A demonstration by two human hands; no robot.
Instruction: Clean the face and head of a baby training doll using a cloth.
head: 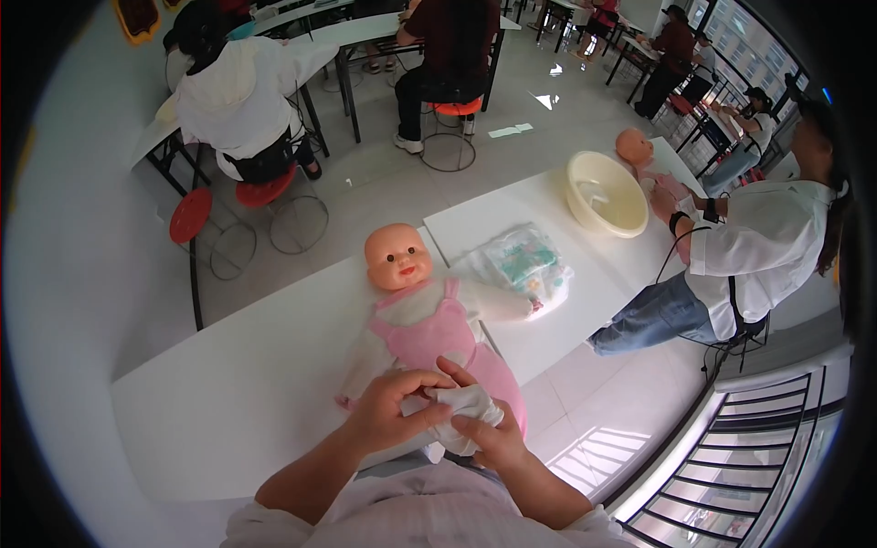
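A baby doll with a bare plastic head lies face up on the white table, its legs towards me. It wears pink overalls over a white long-sleeved top. Above its lower body, my left hand pinches the upper edge of a bunched white cloth piece between thumb and fingers. From the right side my right hand grips the same cloth, its thumb across the front. Whether the cloth covers one of the doll's feet is hidden by my hands. One pink trouser leg runs down beside my right hand.
Beside the doll's outstretched arm lies a clear plastic pack with printed green parts. Farther right stand a cream basin and a second doll, handled by a person in white. A barred railing is at lower right; red stools stand beyond the table.
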